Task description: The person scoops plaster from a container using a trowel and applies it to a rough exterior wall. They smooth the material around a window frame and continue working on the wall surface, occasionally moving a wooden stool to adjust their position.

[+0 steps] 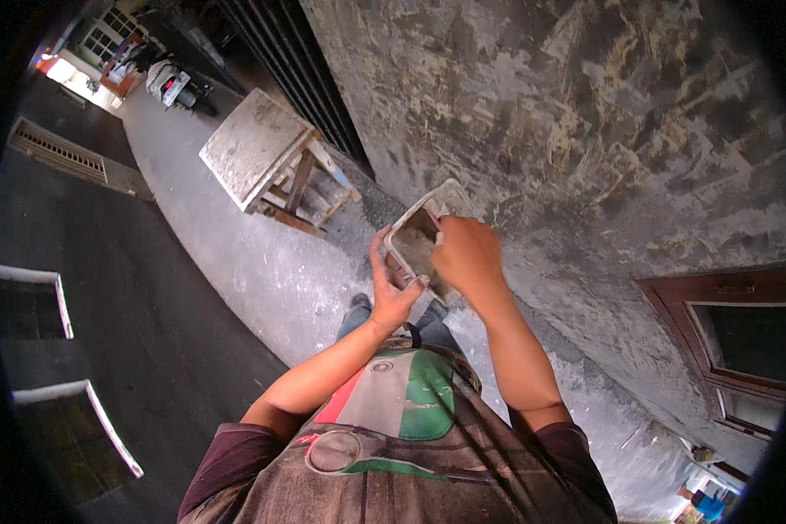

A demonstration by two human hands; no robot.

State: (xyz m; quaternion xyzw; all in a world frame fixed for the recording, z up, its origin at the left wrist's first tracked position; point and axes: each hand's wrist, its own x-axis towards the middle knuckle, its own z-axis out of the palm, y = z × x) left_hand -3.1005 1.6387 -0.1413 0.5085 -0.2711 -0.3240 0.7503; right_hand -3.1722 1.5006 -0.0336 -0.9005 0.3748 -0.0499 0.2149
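A rectangular plastic tub [399,232] with a pale, smeared rim is held in front of my body, and grey-brown material coats its inside. My left hand [395,284] grips the tub's near left side, with the thumb over the rim and the fingers around the outer wall. Over the tub's right part, my right hand [468,253] is closed, its knuckles up. A small reddish bit shows by its fingertips, but the hand hides most of whatever it holds.
A worn, stained wooden stool [262,144] stands ahead on the left. The mottled grey wall [568,113] rises close on the right, with a brown-framed window [725,336]. Dark wall [148,323] runs along the left. A parked motorcycle [173,86] is farther off.
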